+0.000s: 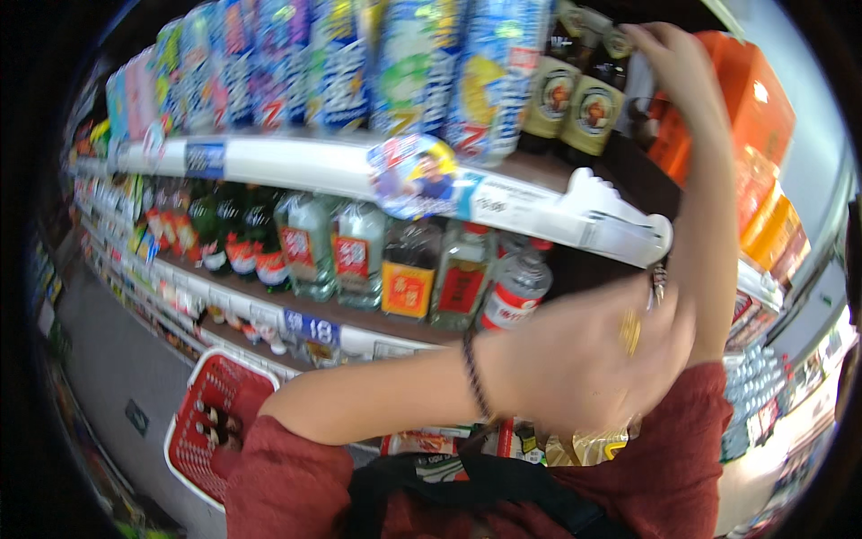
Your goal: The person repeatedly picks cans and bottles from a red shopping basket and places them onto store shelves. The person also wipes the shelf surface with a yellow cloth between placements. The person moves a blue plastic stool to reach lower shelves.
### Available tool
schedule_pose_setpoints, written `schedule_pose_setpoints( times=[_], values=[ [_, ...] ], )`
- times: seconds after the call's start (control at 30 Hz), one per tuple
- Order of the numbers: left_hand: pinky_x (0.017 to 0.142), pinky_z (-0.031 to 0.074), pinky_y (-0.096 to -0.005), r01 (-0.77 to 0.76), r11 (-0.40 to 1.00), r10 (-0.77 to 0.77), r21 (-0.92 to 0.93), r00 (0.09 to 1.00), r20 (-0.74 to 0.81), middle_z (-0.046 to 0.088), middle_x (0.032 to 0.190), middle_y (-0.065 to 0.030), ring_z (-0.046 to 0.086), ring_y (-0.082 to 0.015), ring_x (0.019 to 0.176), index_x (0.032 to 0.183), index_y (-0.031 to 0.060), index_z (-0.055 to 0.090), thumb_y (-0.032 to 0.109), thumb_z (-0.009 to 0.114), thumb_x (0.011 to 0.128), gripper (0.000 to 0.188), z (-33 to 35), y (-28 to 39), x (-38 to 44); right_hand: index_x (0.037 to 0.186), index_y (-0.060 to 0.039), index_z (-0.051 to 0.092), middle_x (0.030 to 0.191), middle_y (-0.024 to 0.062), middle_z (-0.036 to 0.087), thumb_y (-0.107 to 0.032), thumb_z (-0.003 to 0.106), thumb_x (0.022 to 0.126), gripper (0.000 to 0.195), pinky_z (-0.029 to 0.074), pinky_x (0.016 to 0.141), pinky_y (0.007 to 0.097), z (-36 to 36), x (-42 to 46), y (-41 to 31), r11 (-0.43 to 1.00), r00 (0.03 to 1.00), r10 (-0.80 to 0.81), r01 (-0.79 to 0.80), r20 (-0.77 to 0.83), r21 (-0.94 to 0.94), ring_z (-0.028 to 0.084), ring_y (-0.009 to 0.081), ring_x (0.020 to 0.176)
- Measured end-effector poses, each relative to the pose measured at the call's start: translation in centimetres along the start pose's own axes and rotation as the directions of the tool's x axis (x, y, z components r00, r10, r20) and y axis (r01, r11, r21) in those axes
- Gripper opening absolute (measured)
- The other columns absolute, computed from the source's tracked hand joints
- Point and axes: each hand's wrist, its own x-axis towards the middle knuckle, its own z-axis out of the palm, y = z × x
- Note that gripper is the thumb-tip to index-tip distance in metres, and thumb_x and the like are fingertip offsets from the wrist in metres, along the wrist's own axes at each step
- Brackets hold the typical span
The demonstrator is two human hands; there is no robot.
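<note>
My right hand [673, 57] is raised at the top right, its fingertips at the neck of a brown glass beer bottle [594, 111] with a cream label. The bottle stands on the upper shelf [525, 168], close beside a matching beer bottle [552, 94]. Lower down, my left hand [592, 364] crosses in front of my right upper arm. It is blurred, wears a gold ring and has a dark beaded bracelet [477, 377] at the wrist. Whether its curled fingers hold anything is hidden by the blur.
Tall fruit-printed cartons [421, 67] line the upper shelf. Clear glass bottles [360, 249] and dark green bottles [262, 236] fill the shelf below. Orange boxes [761, 101] stand at the right. A red shopping basket [182, 404] with small dark bottles inside is at the lower left.
</note>
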Motion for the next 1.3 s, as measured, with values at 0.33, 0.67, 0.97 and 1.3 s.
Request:
schedule_pose_setpoints(
  times=[0.33,0.67,0.97,1.3],
  values=[
    [0.074,0.048,-0.0341,0.774,0.371,-0.912,0.513,0.408,0.044,0.058,0.090,-0.0112,0.058,-0.0262,0.085,0.086,-0.0020,0.059,0.007,0.059,0.070,0.019,-24.5,14.2,-30.2,0.084,-0.0007,0.059,0.084,0.0131,0.061,-0.011,0.068,0.073,0.018,0.047,0.063,0.0329,10.8,-28.2,-29.6,0.375,0.575,-0.761,0.016,0.299,0.927,0.060,0.0273,0.074],
    [0.075,0.046,-0.0387,0.543,-0.697,-0.717,0.468,-0.529,-0.454,0.060,0.090,-0.0172,0.057,-0.0334,0.085,0.088,-0.0010,0.062,0.011,0.059,0.076,0.017,-39.2,30.0,-44.6,0.097,-0.0017,0.058,0.092,0.0157,0.062,-0.014,0.062,0.077,0.024,0.048,0.072,0.0356,38.7,-53.0,-54.0,0.438,0.151,-0.818,-0.461,0.555,0.772,0.062,0.0274,0.078],
    [0.074,0.047,-0.0386,0.610,-0.704,-0.704,0.365,-0.665,-0.248,0.059,0.089,-0.0171,0.057,-0.0328,0.085,0.092,-0.0009,0.061,0.020,0.063,0.075,0.027,-39.7,32.6,-47.7,0.114,-0.0048,0.051,0.116,0.0156,0.052,-0.019,0.072,0.069,0.052,0.043,0.086,0.0355,44.0,-63.8,-65.4,0.476,0.124,-0.679,-0.676,0.724,0.563,0.053,0.0282,0.104],
    [0.083,0.045,-0.0374,0.461,-0.850,-0.526,0.255,-0.737,-0.425,0.055,0.105,-0.0230,0.054,-0.0356,0.097,0.106,-0.0048,0.054,0.011,0.061,0.076,0.035,-42.6,31.7,-51.9,0.099,-0.0045,0.061,0.101,0.0143,0.061,-0.022,0.070,0.070,0.034,0.047,0.078,0.0355,43.5,-62.7,-63.4,0.465,0.224,-0.694,-0.586,0.684,0.664,0.059,0.0302,0.092]
  ],
)
